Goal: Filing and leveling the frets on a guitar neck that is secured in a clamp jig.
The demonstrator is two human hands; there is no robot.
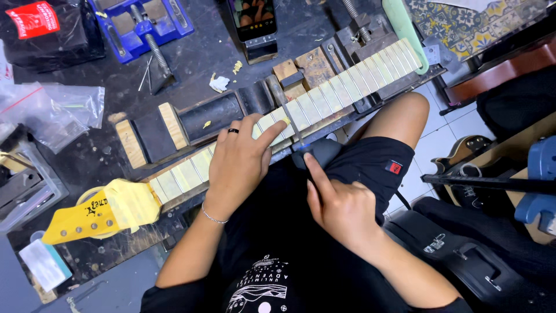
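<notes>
Lying across the dark counter (208,52): a guitar neck (243,136) with taped fretboard, yellow headstock (101,211) at lower left, heel toward upper right. Pressed flat on the fretboard near the middle: left hand (238,162), fingers spread, index stretched along the frets, ring on one finger. Below it, right hand (341,206) closed around a dark tool handle (320,152), its thin shaft reaching up to the fretboard. Beyond, a blue vise (142,23) and a phone (253,17).
</notes>
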